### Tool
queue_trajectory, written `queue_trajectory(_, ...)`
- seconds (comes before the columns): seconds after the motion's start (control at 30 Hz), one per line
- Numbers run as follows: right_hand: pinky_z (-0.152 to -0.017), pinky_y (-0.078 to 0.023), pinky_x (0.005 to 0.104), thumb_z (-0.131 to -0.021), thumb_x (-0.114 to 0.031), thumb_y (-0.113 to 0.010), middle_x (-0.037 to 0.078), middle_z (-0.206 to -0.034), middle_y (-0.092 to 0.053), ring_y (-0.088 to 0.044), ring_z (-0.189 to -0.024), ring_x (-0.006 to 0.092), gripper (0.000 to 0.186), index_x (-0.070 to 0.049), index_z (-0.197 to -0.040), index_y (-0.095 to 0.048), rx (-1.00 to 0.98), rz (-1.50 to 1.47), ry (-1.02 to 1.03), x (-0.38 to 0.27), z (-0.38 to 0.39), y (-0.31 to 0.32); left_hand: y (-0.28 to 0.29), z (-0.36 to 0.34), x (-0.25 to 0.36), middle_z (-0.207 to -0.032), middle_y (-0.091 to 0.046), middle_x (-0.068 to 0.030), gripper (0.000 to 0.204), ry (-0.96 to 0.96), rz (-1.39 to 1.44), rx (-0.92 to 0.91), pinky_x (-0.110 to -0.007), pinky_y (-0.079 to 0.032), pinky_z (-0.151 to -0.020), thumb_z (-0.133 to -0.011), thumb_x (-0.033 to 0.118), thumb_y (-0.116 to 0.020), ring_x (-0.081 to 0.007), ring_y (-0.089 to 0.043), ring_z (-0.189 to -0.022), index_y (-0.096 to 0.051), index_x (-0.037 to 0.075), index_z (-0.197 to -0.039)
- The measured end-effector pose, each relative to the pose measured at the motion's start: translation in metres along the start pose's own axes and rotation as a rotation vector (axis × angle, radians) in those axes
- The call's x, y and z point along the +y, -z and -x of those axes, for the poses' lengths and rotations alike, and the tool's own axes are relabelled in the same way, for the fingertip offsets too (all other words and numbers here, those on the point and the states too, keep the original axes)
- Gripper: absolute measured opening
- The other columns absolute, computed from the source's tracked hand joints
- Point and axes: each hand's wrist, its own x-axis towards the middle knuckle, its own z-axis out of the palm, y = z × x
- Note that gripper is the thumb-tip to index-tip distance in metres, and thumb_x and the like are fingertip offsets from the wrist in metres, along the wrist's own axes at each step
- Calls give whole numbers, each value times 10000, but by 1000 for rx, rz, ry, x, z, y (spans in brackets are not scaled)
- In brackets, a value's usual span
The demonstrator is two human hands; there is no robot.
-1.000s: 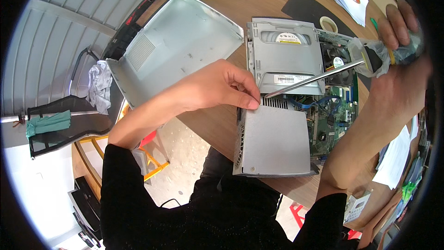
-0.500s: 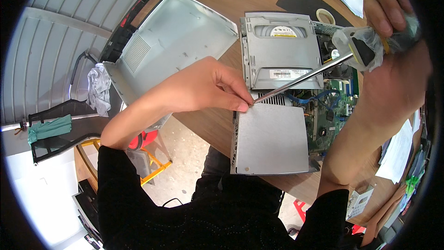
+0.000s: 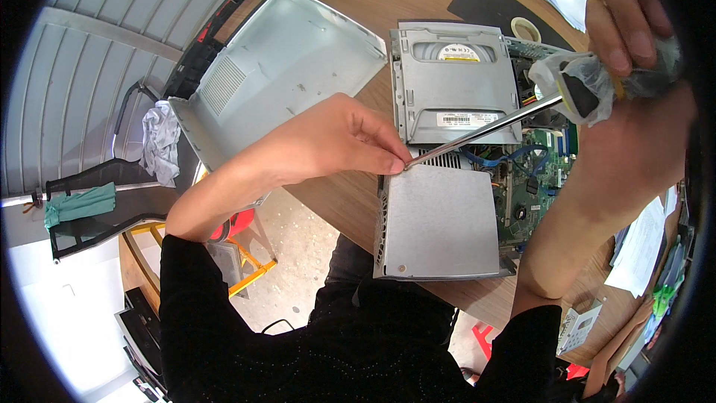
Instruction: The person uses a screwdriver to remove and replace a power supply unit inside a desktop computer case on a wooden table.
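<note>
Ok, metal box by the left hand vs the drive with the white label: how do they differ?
The drive carries a white label on top; the metal box has a mostly plain top.
The drive lies farther from the person, the metal box nearer.
The left hand is at the metal box's far-left corner, off the drive.
Both are grey.

Steel-shafted screwdriver (image 3: 485,131), slanting down leftward, tip at upper-left corner of grey metal box (image 3: 440,220), lying flat

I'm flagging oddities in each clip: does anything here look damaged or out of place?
The long steel-shafted screwdriver in the right hand has crumpled translucent plastic around its handle, an unusual covering. Dark marks spot the pale grey metal cover, perhaps scuffs.
</note>
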Motion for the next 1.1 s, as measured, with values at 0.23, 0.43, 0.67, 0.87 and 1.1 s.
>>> queue_trajectory(0.23,-556,-441,221,-1023,-283,-501,33,-734,-511,-503,-616,98,260,-32,-976,-551,61,37,54,4,-4,-13,-1,1,0,-906,-706,-50,161,30,29,3,-229,-491,-786,-835,54,-772,-97,-638,-848,-755,-14,-981)
queue_trajectory(0.43,-537,-450,225,-1022,-282,-497,26,-714,-521,-519,-592,95,258,-37,-977,-560,351,294,150,30,-20,-71,-1,2,-2,-924,-716,-32,168,-9,-27,23,-236,-497,-795,-851,51,-757,-84,-637,-851,-751,2,-1011)
queue_trajectory(0.67,-516,-462,230,-1020,-282,-493,17,-691,-533,-537,-563,93,256,-42,-977,-570,453,459,163,22,-15,-124,1,12,0,-954,-745,-71,214,-180,-155,25,-251,-501,-845,-863,124,-761,-114,-665,-881,-750,5,-1041)
queue_trajectory(0.87,-546,-450,222,-945,-150,-607,21,-781,-573,-543,-631,81,152,-14,-991,-553,449,804,474,33,-22,-137,-16,16,31,-983,-733,-51,174,-430,-152,161,-247,-523,-812,-869,67,-750,-82,-649,-891,-733,-18,-1019)
queue_trajectory(1.1,-838,-550,324,-948,-175,-600,154,-1139,-639,-671,-1015,238,286,18,-1148,-536,-17,186,280,13,-38,-97,-8,5,30,-923,-735,-72,207,-528,-379,104,-269,-534,-813,-935,113,-678,-111,-667,-849,-698,-48,-1063)
